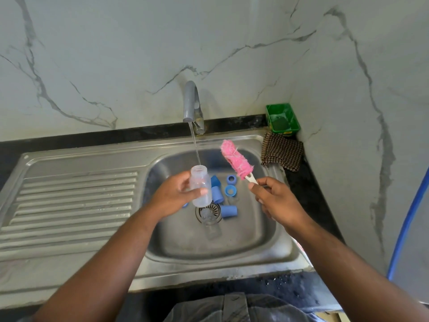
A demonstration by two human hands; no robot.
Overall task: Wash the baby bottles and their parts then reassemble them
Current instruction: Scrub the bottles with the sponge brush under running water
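My left hand (173, 195) grips a clear baby bottle (200, 185) upright over the sink basin (267, 231), its open mouth under the thin stream running from the grey tap (191, 103). My right hand (275, 198) holds the white handle of a pink bottle brush (235, 160), whose fluffy head points up and to the left, just right of the bottle. Several blue caps (228, 211) and rings (230, 190) lie on the basin floor near the drain (212, 209). Another clear bottle (210, 225) lies over the drain.
A ribbed steel drainboard (69, 201) lies left of the basin. In the back right corner stand a green plastic tub (282, 119) and a brown checked cloth (282, 151). A blue hose (408, 224) runs down the right edge. Marble wall lies behind.
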